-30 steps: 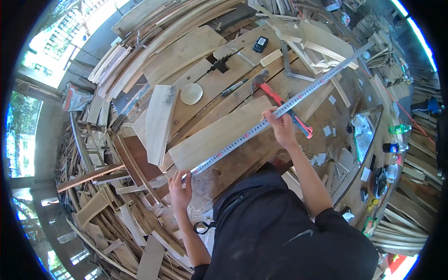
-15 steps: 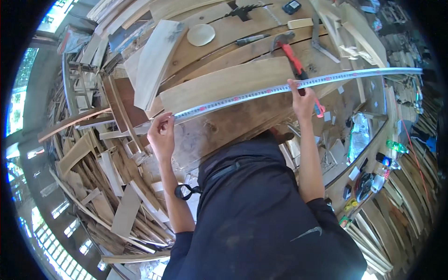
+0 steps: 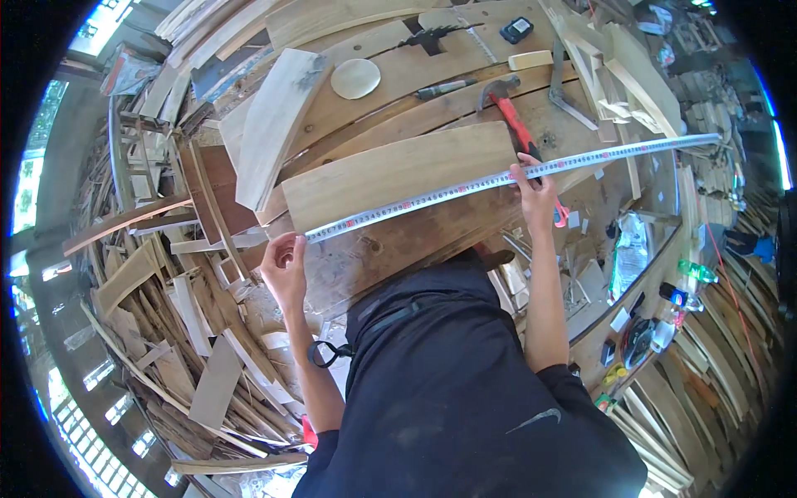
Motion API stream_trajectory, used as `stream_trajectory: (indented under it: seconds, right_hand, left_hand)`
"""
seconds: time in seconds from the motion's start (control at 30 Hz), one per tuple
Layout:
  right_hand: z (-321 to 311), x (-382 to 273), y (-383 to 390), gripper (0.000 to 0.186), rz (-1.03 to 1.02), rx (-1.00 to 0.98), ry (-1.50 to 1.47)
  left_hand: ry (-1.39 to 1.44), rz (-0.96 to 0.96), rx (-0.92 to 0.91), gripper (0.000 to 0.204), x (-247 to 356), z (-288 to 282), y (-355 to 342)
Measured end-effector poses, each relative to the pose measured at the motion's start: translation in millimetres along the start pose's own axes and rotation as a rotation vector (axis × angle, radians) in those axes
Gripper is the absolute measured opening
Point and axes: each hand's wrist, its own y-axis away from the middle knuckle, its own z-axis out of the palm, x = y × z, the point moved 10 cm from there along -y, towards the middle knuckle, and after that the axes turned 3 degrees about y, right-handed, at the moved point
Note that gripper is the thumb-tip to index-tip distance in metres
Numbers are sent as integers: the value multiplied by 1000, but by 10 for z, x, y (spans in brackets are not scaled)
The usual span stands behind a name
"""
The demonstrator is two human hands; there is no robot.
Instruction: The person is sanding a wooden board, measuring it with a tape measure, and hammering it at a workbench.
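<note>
A white tape measure blade (image 3: pixel 432 197) stretches between my two hands along the near edge of a pale wooden board (image 3: pixel 398 176). My left hand (image 3: pixel 284 272) pinches the blade's left end by the board's near left corner. Further along, my right hand (image 3: pixel 536 197) grips the blade close to the board's right end. Beyond that hand the blade runs on to the right, past the board. A claw hammer (image 3: pixel 516 124) with a red and black handle lies just behind my right hand, which partly covers it.
The workbench (image 3: pixel 398 257) also carries a curved wooden piece (image 3: pixel 282 124), a pale disc (image 3: pixel 355 79), a metal square (image 3: pixel 569 104) and a small dark device (image 3: pixel 516 31). Scrap wood (image 3: pixel 199 365) is heaped at left. A green bottle (image 3: pixel 697 271) lies at right.
The blade and both hands sit slightly lower in view, nearer my body. The blade's right end has come down and inward. The whole scene has shifted a little too.
</note>
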Motion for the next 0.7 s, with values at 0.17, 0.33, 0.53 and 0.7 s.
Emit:
stream_trajectory:
  seconds: [0.17,0.33,0.53,0.7]
  right_hand:
    - [-41,6,-40,49,-13,26,-70]
    - [-135,191,-54,42,79,28,-177]
    - [-212,178,-42,34,79,46,-95]
    - [-212,48,-75,27,-50,131,78]
  left_hand:
    - [26,-26,10,21,-53,-26,-53]
    - [37,-30,9,21,-102,-4,-66]
    - [45,-51,-7,20,-152,-24,-91]
    - [67,-17,-13,18,-136,-16,-79]
